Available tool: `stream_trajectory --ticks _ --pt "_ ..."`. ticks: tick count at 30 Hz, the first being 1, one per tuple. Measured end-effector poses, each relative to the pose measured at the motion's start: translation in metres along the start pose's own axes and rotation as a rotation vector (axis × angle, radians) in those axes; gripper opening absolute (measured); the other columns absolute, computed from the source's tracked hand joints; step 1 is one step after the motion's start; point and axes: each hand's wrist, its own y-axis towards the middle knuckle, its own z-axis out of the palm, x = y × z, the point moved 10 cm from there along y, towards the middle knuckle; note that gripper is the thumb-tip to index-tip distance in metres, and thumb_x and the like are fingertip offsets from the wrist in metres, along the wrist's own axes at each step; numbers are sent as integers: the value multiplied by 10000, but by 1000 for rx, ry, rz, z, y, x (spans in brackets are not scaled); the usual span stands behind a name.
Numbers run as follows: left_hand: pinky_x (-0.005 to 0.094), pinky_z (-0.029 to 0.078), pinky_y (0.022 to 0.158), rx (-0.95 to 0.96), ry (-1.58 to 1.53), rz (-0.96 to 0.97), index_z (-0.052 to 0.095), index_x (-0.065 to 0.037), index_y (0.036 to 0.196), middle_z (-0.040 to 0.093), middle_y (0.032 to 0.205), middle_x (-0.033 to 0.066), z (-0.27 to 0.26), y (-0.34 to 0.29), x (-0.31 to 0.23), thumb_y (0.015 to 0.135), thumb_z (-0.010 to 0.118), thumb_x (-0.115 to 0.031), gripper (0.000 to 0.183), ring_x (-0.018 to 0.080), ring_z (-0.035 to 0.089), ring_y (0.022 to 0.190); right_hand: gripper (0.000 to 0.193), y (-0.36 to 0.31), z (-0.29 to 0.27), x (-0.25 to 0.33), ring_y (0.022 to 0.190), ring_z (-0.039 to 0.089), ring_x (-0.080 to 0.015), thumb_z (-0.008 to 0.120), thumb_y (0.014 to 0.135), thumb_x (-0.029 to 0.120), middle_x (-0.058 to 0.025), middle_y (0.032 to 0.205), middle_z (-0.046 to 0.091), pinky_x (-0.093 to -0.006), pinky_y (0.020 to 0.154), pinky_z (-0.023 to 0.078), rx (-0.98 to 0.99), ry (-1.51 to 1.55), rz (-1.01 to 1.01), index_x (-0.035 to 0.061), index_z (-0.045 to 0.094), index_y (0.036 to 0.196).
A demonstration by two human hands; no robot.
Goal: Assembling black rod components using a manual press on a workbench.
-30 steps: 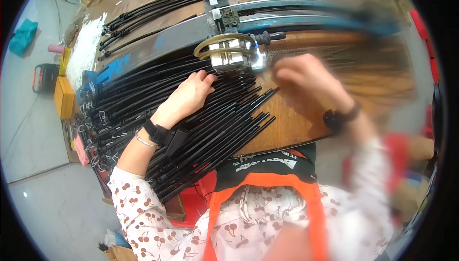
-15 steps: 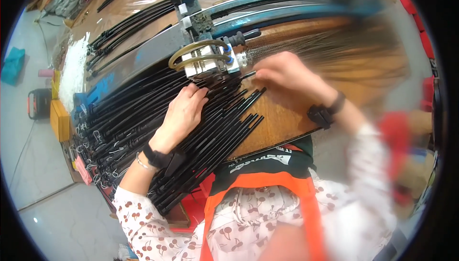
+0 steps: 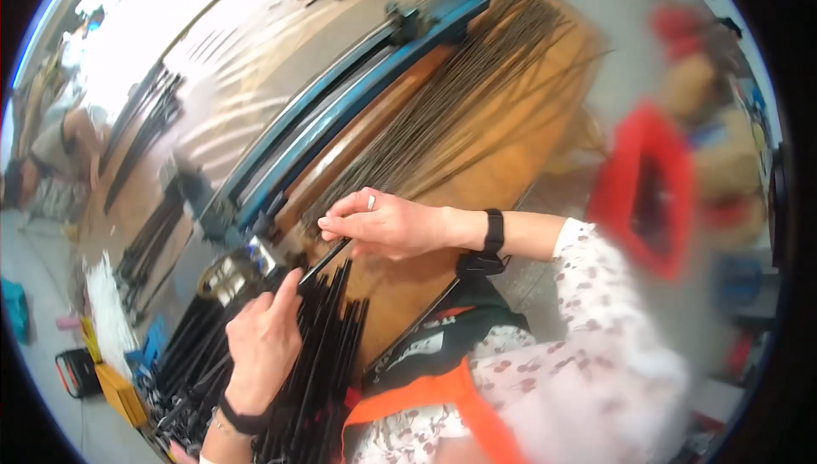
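A slim black rod [image 3: 327,261] slants between my two hands. My left hand [image 3: 265,341] is closed around its lower end, above a bundle of black rods [image 3: 319,353] lying side by side. My right hand [image 3: 393,226], with a ring on one finger, is closed at the rod's upper end; its thumb and index finger are pinched, and the fingers beneath are partly hidden. Just beyond my left hand stands a metal clamping device [image 3: 234,277] with a curved tube, blurred. Thin brown rods [image 3: 442,98] fan out behind my right hand.
A long blue rail [image 3: 340,115] runs diagonally across the wooden table [image 3: 477,158]. White strands [image 3: 109,311] hang at the left beside a yellow box [image 3: 119,394]. Another person [image 3: 64,153] is at the far left. A red object [image 3: 642,192] stands right of the table.
My view has swung to the right, showing more of the rail and brown rods. The black rod's end is now drawn out between my hands, clear of the clamping device.
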Motion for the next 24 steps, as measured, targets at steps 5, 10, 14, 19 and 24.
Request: stream_trajectory --ticks 5,10,14,19,24 --pt "435 480 637 -237 57 167 614 -27 1184 569 833 142 -82 54 -4 860 611 25 328 348 597 757 693 -26 -135 -77 607 653 -207 777 861 253 -76 696 631 -347 536 517 -250 -639 338 99 487 1471" --pt "410 513 630 -214 85 357 612 -97 1260 565 788 101 -59 119 -37 885 680 -89 381 297 620 738 724 -9 -155 -81 577 648 -232 787 835 355 -96 628 595 -344 522 520 -181 -560 191 106 496 1449" --pt "401 518 590 -138 230 284 605 -194 1334 558 742 73 -43 145 -33 896 659 -116 448 278 629 694 639 -3 -148 -78 772 688 -240 772 848 384 -77 763 647 -351 663 560 -163 -506 301 116 564 1390" --pt "414 508 579 -178 154 261 632 -178 1261 553 714 77 -49 153 -19 884 662 -98 386 284 628 696 562 -42 -197 -135 697 682 -238 777 840 273 -87 760 678 -369 659 560 -306 -640 630 85 603 1341" --pt "419 507 608 -153 54 298 635 -134 1221 567 782 104 -41 146 -18 888 639 -44 345 311 626 725 587 28 -146 -23 767 684 -275 720 831 210 -84 871 712 -410 807 525 -501 -338 -115 50 574 1377"
